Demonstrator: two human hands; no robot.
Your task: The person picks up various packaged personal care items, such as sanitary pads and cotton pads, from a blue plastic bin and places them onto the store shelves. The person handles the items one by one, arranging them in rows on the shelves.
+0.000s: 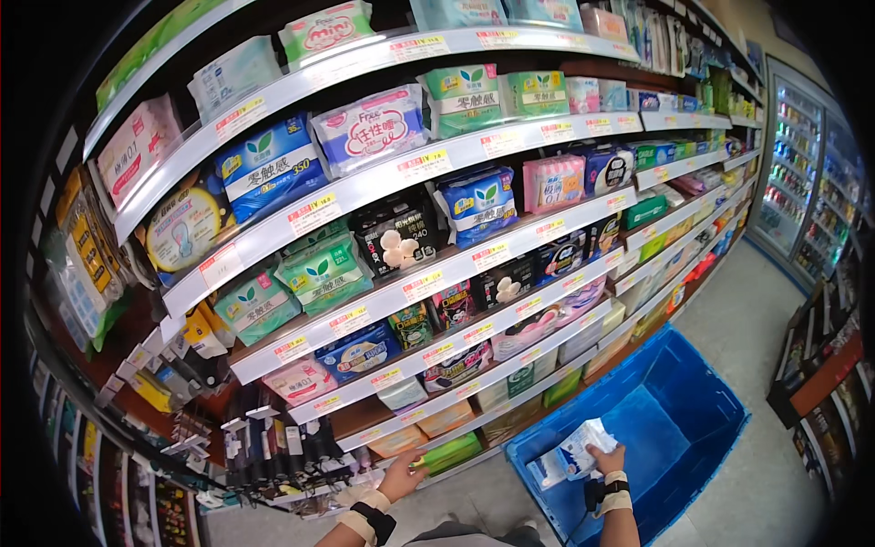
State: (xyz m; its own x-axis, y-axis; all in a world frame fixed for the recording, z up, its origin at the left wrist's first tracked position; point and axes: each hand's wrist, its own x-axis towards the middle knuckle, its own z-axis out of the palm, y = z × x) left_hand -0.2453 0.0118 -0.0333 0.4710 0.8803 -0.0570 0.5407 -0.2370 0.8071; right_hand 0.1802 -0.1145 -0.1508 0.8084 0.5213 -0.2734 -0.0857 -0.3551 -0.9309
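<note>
My right hand (607, 459) grips a white-and-blue soft plastic package (589, 436) inside a large blue plastic crate (660, 403) on the floor. A second white-and-blue package (548, 469) lies in the crate's near left corner, partly overlapped by the held one. My left hand (402, 474) is empty, its fingers loosely bent and apart, in front of the lowest shelf. Nearest to its fingertips is a green package (451, 454); whether they touch it I cannot tell. Both wrists wear beige wraps with black straps.
Tall shelving (424, 287) with price strips and packs of sanitary pads rises ahead. Hanging goods on hooks (287, 444) jut out at lower left. A glass-door drinks fridge (793, 171) stands at far right, and another display rack (820, 369) borders the grey tiled floor (735, 308).
</note>
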